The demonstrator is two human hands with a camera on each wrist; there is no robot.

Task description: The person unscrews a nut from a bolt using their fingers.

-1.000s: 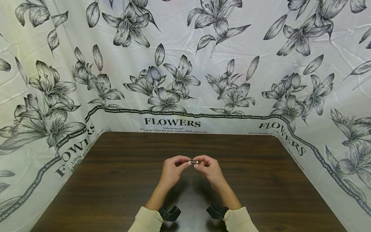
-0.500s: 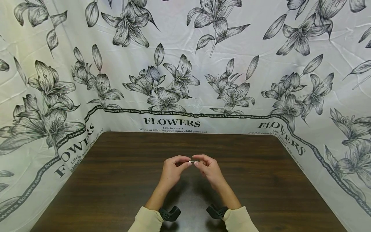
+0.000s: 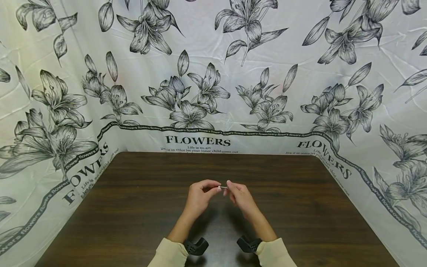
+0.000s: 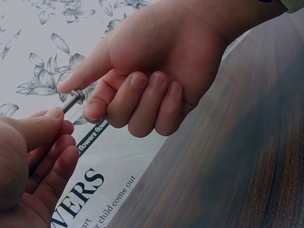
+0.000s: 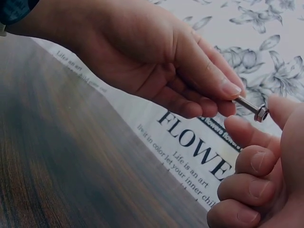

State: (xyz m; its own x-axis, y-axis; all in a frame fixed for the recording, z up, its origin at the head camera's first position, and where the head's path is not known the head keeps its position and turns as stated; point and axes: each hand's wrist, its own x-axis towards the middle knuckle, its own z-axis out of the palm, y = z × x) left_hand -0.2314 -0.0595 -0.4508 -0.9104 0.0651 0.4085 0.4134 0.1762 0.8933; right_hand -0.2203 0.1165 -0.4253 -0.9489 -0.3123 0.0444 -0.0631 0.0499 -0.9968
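Observation:
My left hand (image 3: 197, 198) pinches a small silver bolt (image 4: 71, 102) between thumb and forefinger, above the table. The bolt points toward my right hand (image 3: 243, 198), and its threads show in the left wrist view. At the bolt's free end sits a flanged hexagonal piece (image 5: 261, 113); whether it is a nut or the bolt's head I cannot tell. My right thumb reaches out close beside that piece, perhaps touching it. A small gap shows between the right forefinger and the piece, while the other right fingers are curled. Left fingertips hide the bolt's other end.
A dark brown wooden table (image 3: 140, 207) lies beneath both hands. White cloth (image 3: 233, 111) printed with lilies and the word FLOWERS hangs behind it and along its sides. Black devices (image 3: 195, 246) are strapped at both wrists, by cream sleeves (image 3: 170, 254).
My right thumb has moved up past the bolt's end and the forefinger has dropped and curled in. My left hand keeps its pinch on the bolt, almost still.

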